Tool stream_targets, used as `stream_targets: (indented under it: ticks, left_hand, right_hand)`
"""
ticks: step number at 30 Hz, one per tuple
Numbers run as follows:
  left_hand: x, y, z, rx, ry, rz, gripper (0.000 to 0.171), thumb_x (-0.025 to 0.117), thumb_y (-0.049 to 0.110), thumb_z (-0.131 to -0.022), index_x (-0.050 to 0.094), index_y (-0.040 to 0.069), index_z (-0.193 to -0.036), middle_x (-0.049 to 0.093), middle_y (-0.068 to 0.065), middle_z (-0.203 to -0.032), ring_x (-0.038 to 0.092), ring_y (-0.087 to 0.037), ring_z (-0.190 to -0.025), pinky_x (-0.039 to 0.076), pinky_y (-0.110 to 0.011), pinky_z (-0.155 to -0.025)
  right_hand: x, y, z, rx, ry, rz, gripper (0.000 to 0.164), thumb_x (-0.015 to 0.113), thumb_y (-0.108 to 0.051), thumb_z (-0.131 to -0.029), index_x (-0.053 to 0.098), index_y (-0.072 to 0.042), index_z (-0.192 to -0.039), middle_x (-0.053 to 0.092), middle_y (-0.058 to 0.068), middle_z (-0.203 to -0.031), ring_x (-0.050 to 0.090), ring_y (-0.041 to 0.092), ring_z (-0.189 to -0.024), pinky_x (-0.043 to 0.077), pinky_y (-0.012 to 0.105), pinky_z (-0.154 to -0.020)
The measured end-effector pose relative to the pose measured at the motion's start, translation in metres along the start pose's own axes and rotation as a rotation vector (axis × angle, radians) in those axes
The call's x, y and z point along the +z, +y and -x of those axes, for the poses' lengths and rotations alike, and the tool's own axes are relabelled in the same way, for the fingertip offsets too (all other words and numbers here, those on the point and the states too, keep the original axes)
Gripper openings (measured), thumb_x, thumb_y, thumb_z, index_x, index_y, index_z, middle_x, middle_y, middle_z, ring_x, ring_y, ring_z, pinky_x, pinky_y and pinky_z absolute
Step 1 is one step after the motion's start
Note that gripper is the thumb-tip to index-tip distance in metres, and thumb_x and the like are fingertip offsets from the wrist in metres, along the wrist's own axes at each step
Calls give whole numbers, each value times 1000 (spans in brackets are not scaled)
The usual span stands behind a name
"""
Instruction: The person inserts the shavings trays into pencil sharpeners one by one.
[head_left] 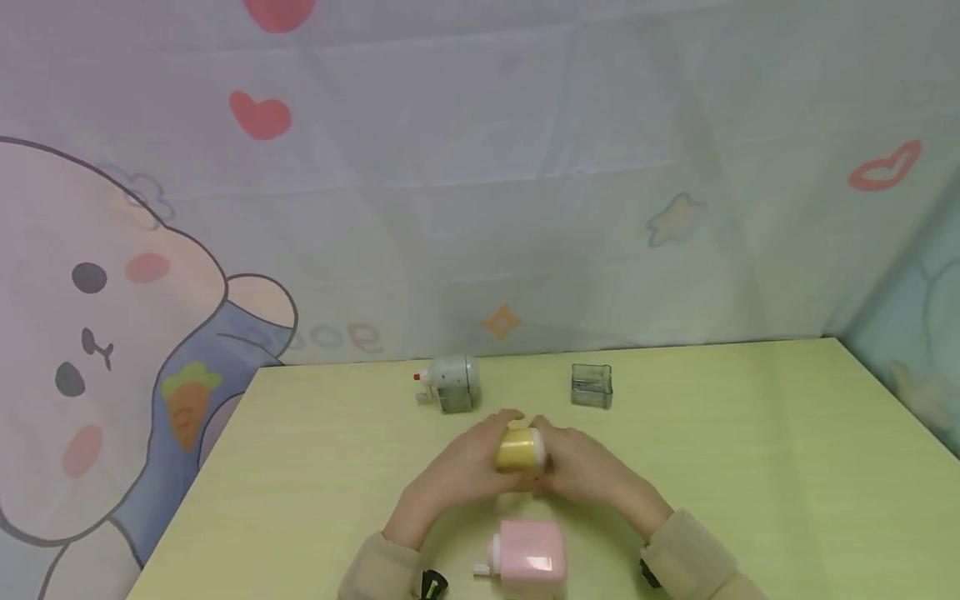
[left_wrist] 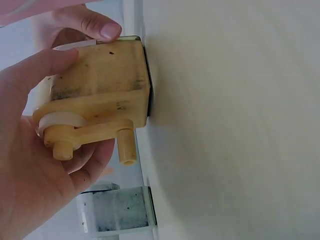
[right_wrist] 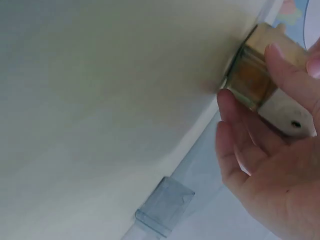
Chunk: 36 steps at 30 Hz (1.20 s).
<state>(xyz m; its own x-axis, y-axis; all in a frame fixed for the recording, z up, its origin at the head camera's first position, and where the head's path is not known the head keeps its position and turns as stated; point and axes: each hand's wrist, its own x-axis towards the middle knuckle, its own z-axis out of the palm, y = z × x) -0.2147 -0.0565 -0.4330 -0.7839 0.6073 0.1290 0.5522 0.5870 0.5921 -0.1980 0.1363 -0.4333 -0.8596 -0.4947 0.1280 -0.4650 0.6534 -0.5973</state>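
Just beyond the left hand [head_left: 468,462], a grey, red-tipped crank sharpener [head_left: 455,383]. Beyond the right hand [head_left: 588,468], a small see-through container [head_left: 592,385]. Nearer than both, between the wrists, a pink crank sharpener [head_left: 532,554]. Underneath, a pale yellow table [head_left: 750,450]; behind, a printed cloth [head_left: 487,217].

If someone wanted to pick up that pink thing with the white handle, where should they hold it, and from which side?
Probably around its broad pink body, fingers and thumb on opposite faces, coming from the person's right. The slim white handle sticks out on the left, so it could get in the way there; nothing visibly juts out on the right.
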Motion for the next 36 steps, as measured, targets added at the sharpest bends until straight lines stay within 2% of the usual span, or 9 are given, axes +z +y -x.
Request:
stream_targets:
  ticks: [3, 6, 10, 12, 15, 20, 24, 29, 36]
  left_hand:
    - [-2, 1, -2, 1, -1, -11, 77, 69, 41, -74, 32, 17, -137, 54, 1, -113, 49, -9, -87, 48, -32, -75]
    - [-4, 0, -3, 25, 19, -69, 72, 63, 48, -77, 35, 18, -136, 53, -2, -120, 47, -10, -95, 48, -34, -79]
    - [-8, -3, -2, 47, 88, -127, 59, 49, 54, -85, 43, 19, -132, 54, -2, -124, 44, -13, -107, 46, -41, -86]
    - [-10, -5, -2, 56, 127, -157, 52, 42, 52, -89, 46, 19, -129, 54, -3, -124, 42, -14, -112, 43, -43, -92]
    - [-14, -10, -2, 84, 205, -224, 45, 36, 47, -93, 50, 17, -124, 55, -3, -122, 42, -16, -112, 43, -43, -92]
    - [-21, -20, -4, 118, 373, -332, 38, 45, 38, -92, 55, 11, -116, 57, -5, -113, 44, -19, -106, 47, -42, -84]
    - [-30, -31, -5, 94, 447, -392, 40, 56, 35, -86, 53, 10, -118, 56, -6, -114, 42, -22, -107, 46, -45, -80]
    - [-40, -46, -3, 52, 472, -410, 55, 64, 33, -81, 45, 11, -127, 48, -9, -126, 34, -24, -118, 42, -53, -84]
    - [-42, -59, -7, 29, 432, -400, 72, 67, 36, -78, 33, 13, -138, 34, -15, -142, 22, -29, -129, 34, -63, -92]
  right_hand:
    - [-6, 4, 3, -5, -4, 20, 52, 76, -14, -63, 50, -14, -109, 63, 2, -93, 55, 15, -81, 50, 40, -72]
    - [-12, 7, 6, -42, 5, 61, 51, 72, -9, -67, 53, -11, -113, 64, 6, -101, 56, 20, -89, 50, 45, -77]
    - [-16, 11, 8, -103, 49, 163, 47, 66, -2, -70, 54, -4, -116, 63, 12, -108, 54, 27, -94, 48, 51, -80]
    - [-17, 13, 9, -127, 87, 217, 44, 65, 0, -71, 55, -2, -114, 62, 12, -109, 53, 28, -96, 47, 52, -80]
    - [-19, 17, 9, -155, 144, 278, 40, 66, 0, -70, 57, -2, -110, 63, 12, -107, 53, 28, -98, 46, 53, -82]
    - [-25, 21, 8, -122, 199, 356, 38, 69, -9, -73, 58, -7, -109, 58, 15, -117, 43, 34, -112, 38, 60, -90]
    - [-29, 25, 7, -65, 236, 385, 39, 70, -17, -74, 58, -9, -110, 49, 17, -128, 26, 37, -124, 28, 63, -96]
    - [-31, 30, 5, -55, 251, 397, 44, 71, -22, -74, 56, -9, -113, 43, 20, -133, 19, 37, -128, 19, 64, -100]
    - [-36, 38, 5, -6, 277, 412, 52, 71, -22, -74, 52, -7, -120, 40, 21, -135, 20, 39, -127, 19, 67, -99]
